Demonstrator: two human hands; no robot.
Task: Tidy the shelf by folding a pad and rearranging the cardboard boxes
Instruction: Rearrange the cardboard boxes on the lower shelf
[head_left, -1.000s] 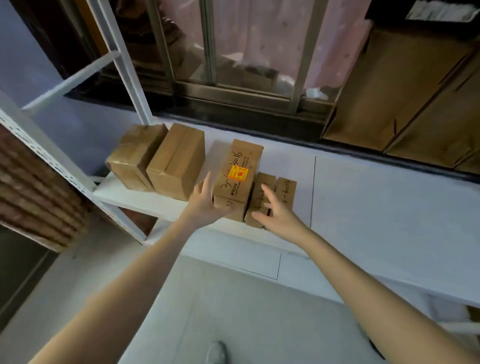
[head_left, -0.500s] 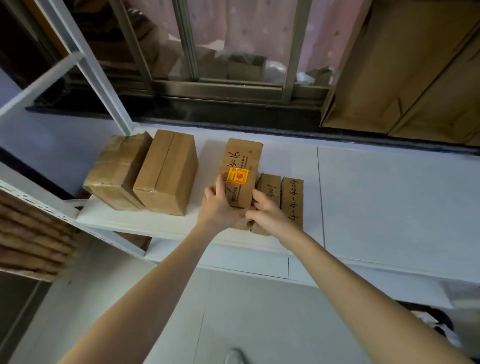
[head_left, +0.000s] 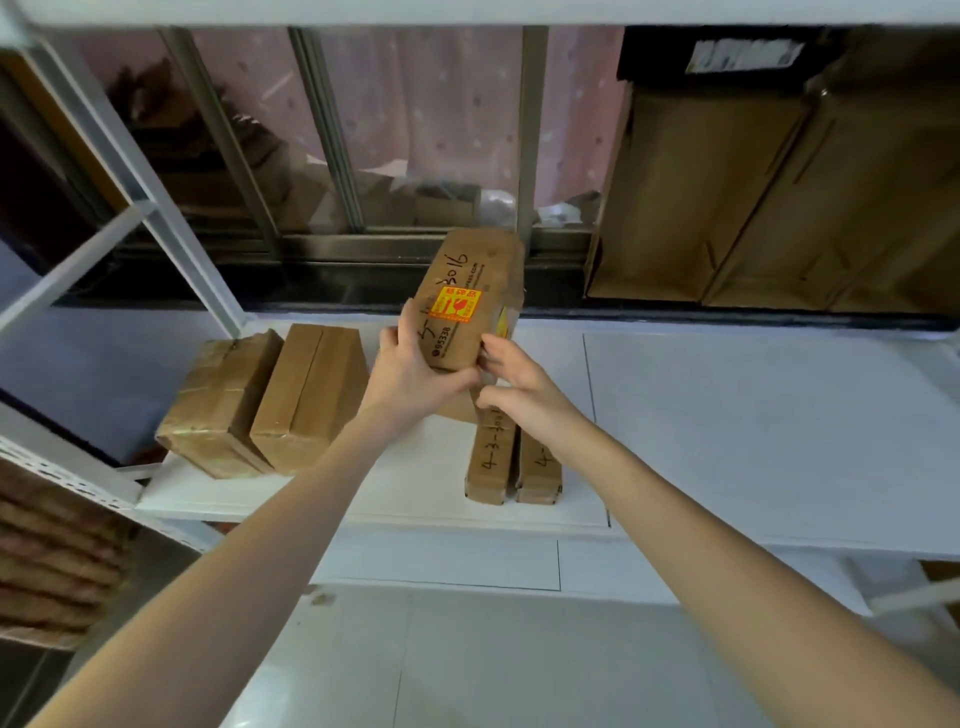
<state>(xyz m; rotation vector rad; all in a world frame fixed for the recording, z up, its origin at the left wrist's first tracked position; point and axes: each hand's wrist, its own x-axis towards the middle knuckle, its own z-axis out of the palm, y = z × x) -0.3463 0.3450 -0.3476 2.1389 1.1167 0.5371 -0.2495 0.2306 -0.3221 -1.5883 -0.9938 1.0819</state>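
Note:
A cardboard box with a yellow and red sticker (head_left: 470, 296) is lifted off the white shelf (head_left: 753, 415), tilted with its far end up. My left hand (head_left: 413, 371) grips its near left corner. My right hand (head_left: 514, 387) holds its near right corner from below. Under my hands two narrow cardboard boxes (head_left: 488, 457) (head_left: 540, 470) with handwritten numbers lie side by side on the shelf. Two larger boxes (head_left: 221, 402) (head_left: 309, 395) stand on the shelf's left end, touching each other. No pad is in view.
White shelf posts (head_left: 135, 171) rise at the left and a shelf board runs across the top. A window frame (head_left: 332, 156) is behind the shelf. Flattened brown cardboard (head_left: 779, 197) leans at the back right. A lower white shelf (head_left: 441, 564) shows below.
Both hands closed on the stickered box and raised it off the shelf, tilting its far end up. The camera moved closer to the shelf.

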